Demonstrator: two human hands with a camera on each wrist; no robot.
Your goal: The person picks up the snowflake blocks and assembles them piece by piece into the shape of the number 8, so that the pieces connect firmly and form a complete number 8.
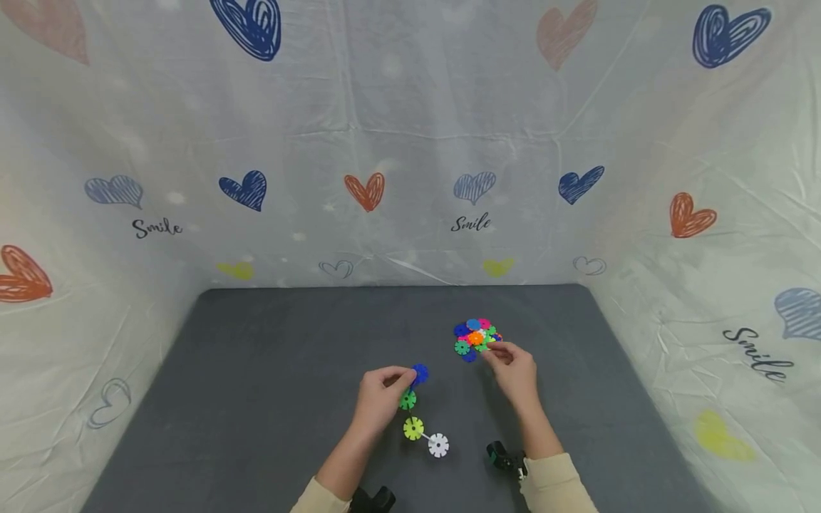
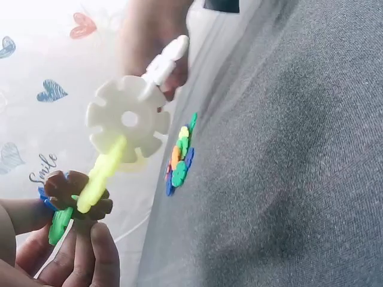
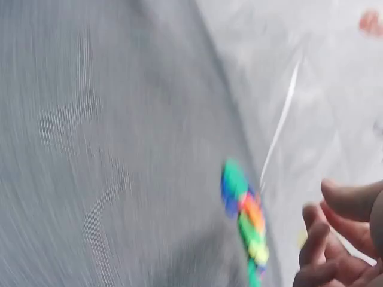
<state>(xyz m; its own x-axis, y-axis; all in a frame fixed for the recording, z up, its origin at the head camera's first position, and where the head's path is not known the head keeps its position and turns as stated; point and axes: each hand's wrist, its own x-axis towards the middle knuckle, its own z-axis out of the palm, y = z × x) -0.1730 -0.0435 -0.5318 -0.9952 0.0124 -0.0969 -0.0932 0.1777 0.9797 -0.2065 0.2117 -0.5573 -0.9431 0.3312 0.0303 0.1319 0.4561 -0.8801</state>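
My left hand (image 1: 378,400) pinches the blue end of a chain of slotted plastic snowflake discs, held above the table. From the blue disc (image 1: 420,374), the chain runs through a green disc (image 1: 408,400), a brown disc (image 2: 78,194) and a yellow disc (image 1: 413,428) to white discs (image 1: 439,445) at the other end. Over the near right side of a pile of loose snowflake discs (image 1: 475,338) hovers my right hand (image 1: 517,375). Its thumb and fingers are apart in the right wrist view, with nothing visible between them.
Dark grey cloth covers the table (image 1: 288,356). A pale curtain (image 1: 410,142) printed with hearts and "Smile" hangs behind it and at both sides. Black devices (image 1: 507,457) are at both wrists.
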